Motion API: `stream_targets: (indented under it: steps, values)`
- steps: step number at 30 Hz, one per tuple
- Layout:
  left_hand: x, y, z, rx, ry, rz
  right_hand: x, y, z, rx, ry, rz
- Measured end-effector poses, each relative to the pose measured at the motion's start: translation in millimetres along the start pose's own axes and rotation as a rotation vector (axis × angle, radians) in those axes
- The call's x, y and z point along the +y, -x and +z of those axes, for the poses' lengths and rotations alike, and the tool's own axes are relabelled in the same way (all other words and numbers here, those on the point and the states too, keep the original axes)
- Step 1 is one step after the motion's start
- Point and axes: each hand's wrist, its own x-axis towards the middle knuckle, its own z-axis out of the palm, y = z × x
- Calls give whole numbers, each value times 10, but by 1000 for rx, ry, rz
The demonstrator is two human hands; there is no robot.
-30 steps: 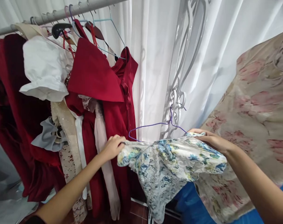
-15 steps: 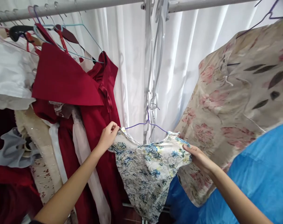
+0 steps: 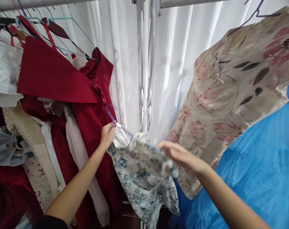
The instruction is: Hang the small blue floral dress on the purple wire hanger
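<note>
A small white dress with a blue and yellow floral print (image 3: 132, 171) hangs between my hands, its upper part twisted and smeared by motion. My left hand (image 3: 107, 136) is closed at its left shoulder. The purple hanger (image 3: 111, 116) juts up beside those fingers, its hook end leaning left; the rest runs blurred toward the neckline. On the other side, my right hand (image 3: 182, 156) is at the bunched right sleeve, fingers and thumb around the cloth, partly blurred.
Dark red dresses (image 3: 56, 73) and other garments hang from the metal rail (image 3: 51, 2) at left. To the right are a beige floral dress (image 3: 206, 98) and a bright blue dress (image 3: 249, 168). White curtains (image 3: 173, 47) and a metal post (image 3: 140, 63) stand behind.
The hanger has tipped left, its hook now near my left hand. My right hand has moved inward, folding the dress's right side. The view has shifted slightly right.
</note>
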Motion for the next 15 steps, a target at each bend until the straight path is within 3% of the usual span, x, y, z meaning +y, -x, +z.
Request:
stream_targets:
  steps: [2, 3, 5, 8, 10, 12, 15]
  values:
    - [-52, 144, 115, 45, 86, -64, 71, 103, 183, -157, 175, -30]
    - [-42, 227, 197, 36, 141, -95, 139, 131, 248, -141, 287, -41]
    - [52, 395, 403, -55, 243, -133, 348, 124, 344, 16, 535, -59]
    - [304, 656, 743, -349, 430, -160, 790, 15, 468, 205, 820, -109]
    - [467, 848, 907, -592, 773, -276, 1112, -38, 554, 304, 904, -175]
    - [565, 1037, 975, -758, 970, -362, 1412, -4, 624, 473, 946, -206]
    - [542, 1222, 927, -895, 974, -382, 1735, 242, 647, 625, 995, -199]
